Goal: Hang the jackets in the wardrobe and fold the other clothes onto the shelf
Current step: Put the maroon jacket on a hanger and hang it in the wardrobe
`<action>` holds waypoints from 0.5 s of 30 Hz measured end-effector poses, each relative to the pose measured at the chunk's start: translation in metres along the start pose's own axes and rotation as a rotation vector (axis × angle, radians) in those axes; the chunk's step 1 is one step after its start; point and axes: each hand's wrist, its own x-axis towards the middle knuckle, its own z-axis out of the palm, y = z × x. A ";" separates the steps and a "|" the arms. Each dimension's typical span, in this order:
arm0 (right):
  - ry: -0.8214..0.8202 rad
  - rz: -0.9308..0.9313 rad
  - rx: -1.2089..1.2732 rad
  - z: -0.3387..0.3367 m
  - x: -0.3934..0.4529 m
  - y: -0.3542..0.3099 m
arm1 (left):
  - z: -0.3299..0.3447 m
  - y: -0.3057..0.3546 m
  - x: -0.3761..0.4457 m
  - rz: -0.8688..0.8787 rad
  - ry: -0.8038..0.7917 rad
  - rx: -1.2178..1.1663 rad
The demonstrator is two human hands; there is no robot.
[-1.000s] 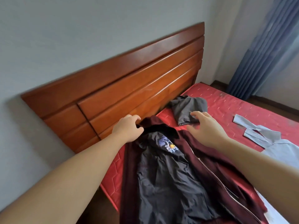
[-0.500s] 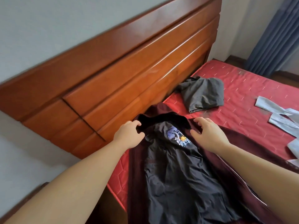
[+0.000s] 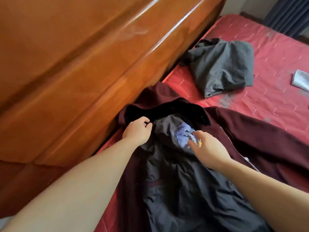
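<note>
A maroon jacket lies spread open on the red bed, its dark grey lining facing up and its black collar near the headboard. My left hand pinches the left end of the collar with curled fingers. My right hand rests on the lining over the printed label, fingers slightly bent. A crumpled grey garment lies farther up the bed. The corner of a pale blue garment shows at the right edge.
The glossy wooden headboard runs along the left, close beside the jacket and my left hand. Dark blue curtains hang at the top right beyond the bed.
The view has moved closer to the bed. My right hand slid left and down from the jacket's right shoulder onto the label. My left hand stays at the collar's left end.
</note>
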 end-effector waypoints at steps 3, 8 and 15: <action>0.004 0.015 -0.022 0.028 0.034 0.002 | 0.027 -0.007 0.042 0.004 -0.006 0.037; 0.009 0.097 -0.095 0.076 0.076 0.010 | 0.077 -0.024 0.073 -0.027 0.019 0.169; -0.003 0.122 -0.174 0.086 0.142 0.015 | 0.096 -0.052 0.102 0.036 0.149 0.336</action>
